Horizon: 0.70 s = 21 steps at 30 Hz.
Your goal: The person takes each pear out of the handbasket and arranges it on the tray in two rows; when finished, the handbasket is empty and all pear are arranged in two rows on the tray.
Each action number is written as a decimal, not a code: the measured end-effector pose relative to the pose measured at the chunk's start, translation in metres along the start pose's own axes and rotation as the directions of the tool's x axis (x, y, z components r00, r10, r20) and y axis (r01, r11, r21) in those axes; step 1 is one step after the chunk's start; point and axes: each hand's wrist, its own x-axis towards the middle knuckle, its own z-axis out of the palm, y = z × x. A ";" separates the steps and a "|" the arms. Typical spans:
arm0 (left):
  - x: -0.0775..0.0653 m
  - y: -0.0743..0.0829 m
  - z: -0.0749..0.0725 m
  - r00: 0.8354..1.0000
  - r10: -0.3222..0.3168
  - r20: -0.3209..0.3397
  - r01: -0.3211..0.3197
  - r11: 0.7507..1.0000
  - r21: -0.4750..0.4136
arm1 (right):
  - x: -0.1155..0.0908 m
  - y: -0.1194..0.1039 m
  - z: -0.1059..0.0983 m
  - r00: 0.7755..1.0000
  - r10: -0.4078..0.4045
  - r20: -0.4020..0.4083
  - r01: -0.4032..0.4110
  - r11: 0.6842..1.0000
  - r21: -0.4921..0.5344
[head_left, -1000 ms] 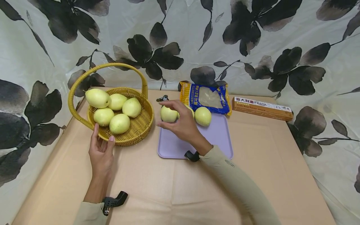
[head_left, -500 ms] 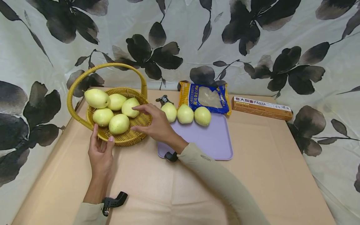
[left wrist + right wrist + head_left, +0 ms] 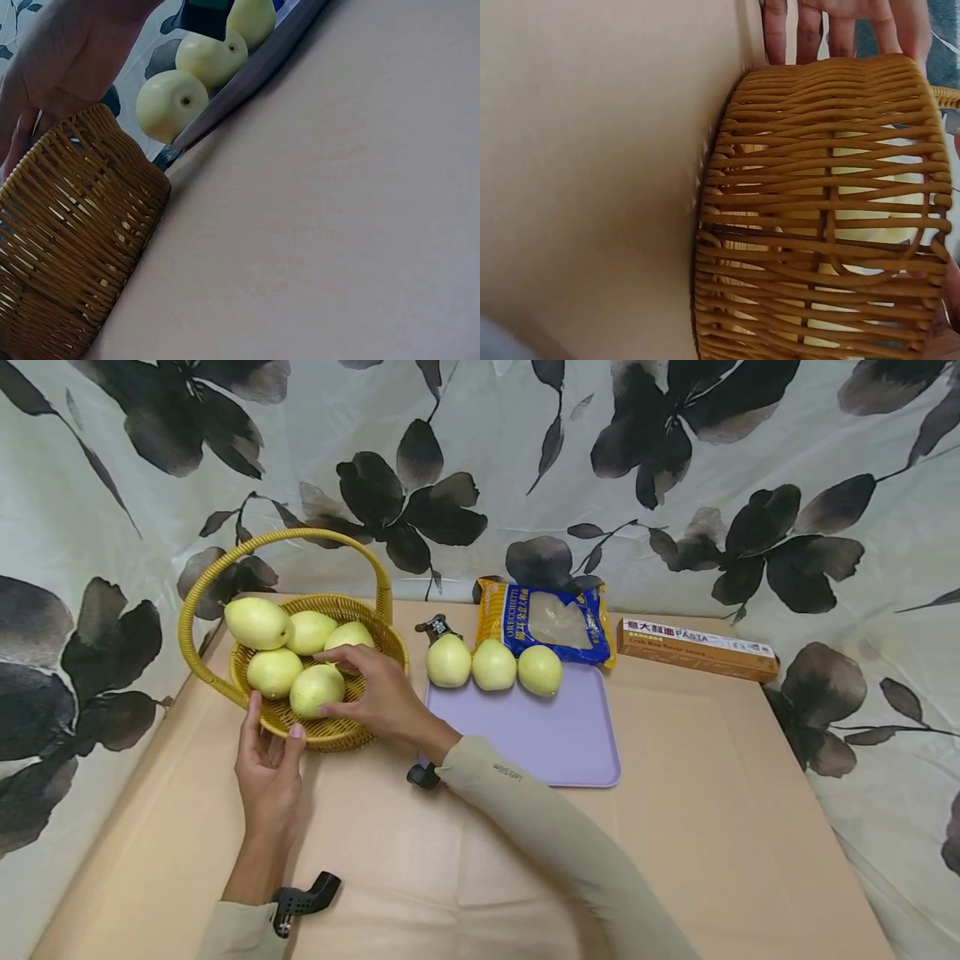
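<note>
A yellow wicker basket with a tall handle holds several yellow-green pears on the left. My left hand rests against its near side, fingers straight along the wicker and thumb at the rim, as the right wrist view also shows. Reaching in from the right, my right hand has thumb and index finger around the front pear; the pear still sits among the others. Three more pears stand in a row at the back of a lilac tray. The right hand's lower fingers are hidden.
Behind the tray lies a blue and yellow orecchiette bag. A brown pasta box is at the right, and a small black packet sits near the tray's back left corner. A floral cloth hangs behind the table.
My right hand has let go of the left pear in the tray row and moved left into the basket, around the front pear. The left hand stays at the basket.
</note>
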 end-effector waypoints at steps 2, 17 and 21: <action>0.000 0.000 0.000 1.000 0.001 -0.002 -0.001 1.000 -0.001 | 0.002 -0.001 0.002 1.000 0.002 0.009 -0.002 1.000 -0.017; 0.002 0.000 -0.001 1.000 0.016 0.008 -0.016 1.000 -0.009 | 0.028 -0.001 0.017 0.977 0.145 0.155 -0.096 0.954 -0.284; 0.003 -0.001 -0.001 1.000 0.022 0.003 -0.022 1.000 -0.016 | 0.033 0.000 0.021 0.957 0.193 0.215 -0.106 0.927 -0.359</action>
